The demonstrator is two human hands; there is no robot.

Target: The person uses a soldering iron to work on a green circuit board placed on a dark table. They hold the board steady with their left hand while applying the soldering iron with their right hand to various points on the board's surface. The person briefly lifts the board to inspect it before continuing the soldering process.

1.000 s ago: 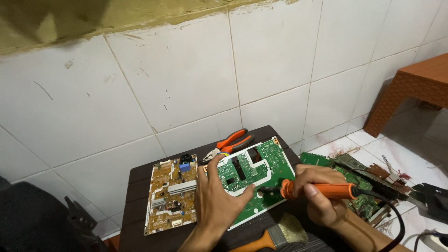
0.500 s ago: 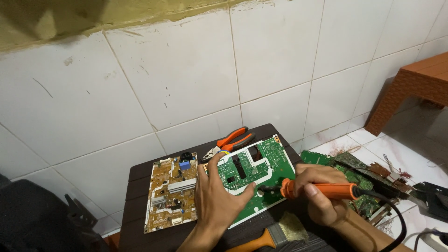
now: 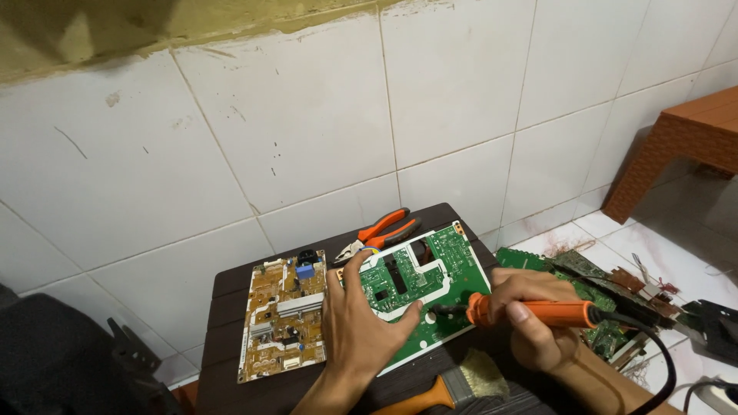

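Soldering iron [image 3: 538, 313] inside right grip [image 3: 530, 323]

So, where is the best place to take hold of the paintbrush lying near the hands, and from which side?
Take the paintbrush by its orange handle, coming from the lower left near the table edge. The handle points that way and lies free, while the bristle end sits close under the right hand holding the soldering iron. The left hand rests on the green circuit board, so it is probably nearer.

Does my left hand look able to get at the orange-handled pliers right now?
Probably yes. The left hand rests flat on the green circuit board holding nothing, and the orange-handled pliers lie just beyond its fingertips with nothing between.
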